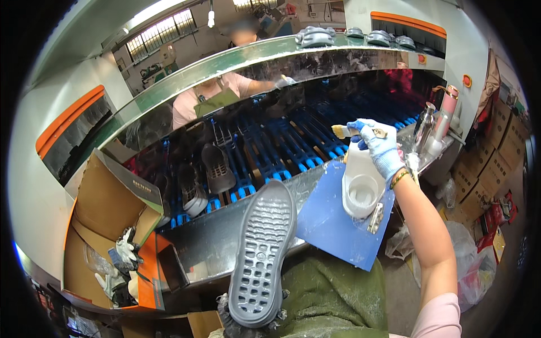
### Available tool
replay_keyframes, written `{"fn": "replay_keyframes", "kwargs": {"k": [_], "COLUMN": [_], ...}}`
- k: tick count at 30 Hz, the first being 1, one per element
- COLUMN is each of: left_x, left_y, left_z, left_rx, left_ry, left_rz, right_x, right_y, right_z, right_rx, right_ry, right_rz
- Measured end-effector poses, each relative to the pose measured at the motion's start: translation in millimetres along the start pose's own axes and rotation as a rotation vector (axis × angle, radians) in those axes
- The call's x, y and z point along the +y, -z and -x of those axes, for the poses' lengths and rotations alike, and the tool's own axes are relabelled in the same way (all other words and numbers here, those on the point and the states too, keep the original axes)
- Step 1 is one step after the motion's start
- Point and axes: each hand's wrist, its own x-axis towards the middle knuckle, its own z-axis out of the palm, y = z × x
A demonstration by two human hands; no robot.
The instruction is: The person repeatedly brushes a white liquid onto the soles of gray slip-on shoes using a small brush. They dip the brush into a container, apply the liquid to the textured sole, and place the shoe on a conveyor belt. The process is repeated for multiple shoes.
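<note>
In my left hand [230,322], in a dark grey glove and mostly hidden beneath it, a grey shoe sole [260,253] is held by its heel end. The sole's hollowed inner face, with square cells and ridges, is turned up and shines as if wet. My right hand [378,145], wearing a thin blue-and-white glove, grips a brush [341,132] with pale yellowish bristles pointing left. Just below that hand stands a white cut-open plastic container [362,194] on a blue board [327,225]. A small metal clip-like piece [376,218] lies beside the container.
Two dark shoes [217,169] rest on the blue-tipped conveyor rack [265,160] ahead. At left, an open cardboard box [84,253] holds used gloves. A pink bottle [446,110] and a metal flask [424,127] stand at right. Grey soles [315,37] line the upper ledge.
</note>
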Motion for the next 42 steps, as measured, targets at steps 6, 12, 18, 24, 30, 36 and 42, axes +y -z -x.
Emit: {"fn": "replay_keyframes", "kwargs": {"k": [6,12,18,24,30,36,42], "left_x": [21.9,120.2,36.0,212.3,236.6,267.1,276.9], "left_y": [-173.7,-361.9,-244.6,18.8,17.0,26.7,1.2], "left_z": [-80.2,-293.8,-328.5,-313.5,-279.9,-293.9,-279.3], "left_rx": [-0.568,-0.633,-0.403,0.031,0.583,0.84,0.844], "left_ry": [-0.084,-0.292,0.173,-1.007,-0.727,-0.688,-0.544], "left_rz": [-0.363,-0.534,-1.148,-2.026,-2.582,-2.616,-2.63], "right_x": [26.8,18.0,33.8,20.9,27.2,31.8,33.6], "right_y": [7.8,-10.2,31.9,1.5,19.5,17.1,17.7], "right_z": [-35.3,-33.6,-28.8,-27.9,-23.4,-27.3,-24.9], "right_rx": [0.117,0.071,0.16,-0.04,0.033,0.041,0.04], "right_ry": [-0.197,-0.105,-0.096,-0.024,-0.029,-0.074,-0.022], "right_rz": [-0.083,-0.179,-0.108,0.053,0.065,0.109,0.091]}}
